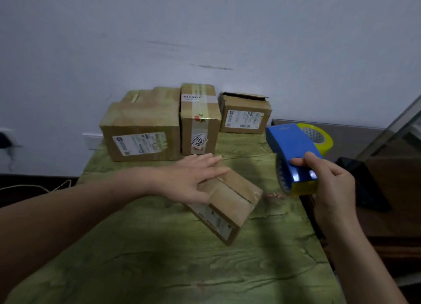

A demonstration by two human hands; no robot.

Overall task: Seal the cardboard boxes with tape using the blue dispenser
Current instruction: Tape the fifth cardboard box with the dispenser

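My left hand (191,178) flat on angled box (230,203), right hand (330,185) gripping blue dispenser (291,142), long axis pointing away-left, sticker (198,142) beyond left hand reads 2010

Left hand (193,180): forearm extended from near left, palm down, fingers straight, pointing right. Right hand (330,183): held at right, thumb and curled fingers gripping the blue dispenser (293,142).

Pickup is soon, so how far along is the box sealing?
Done: the middle box already carries tape. In hand: the left hand presses the near box, and the right hand holds the blue dispenser. Left: the back-right box gapes open.
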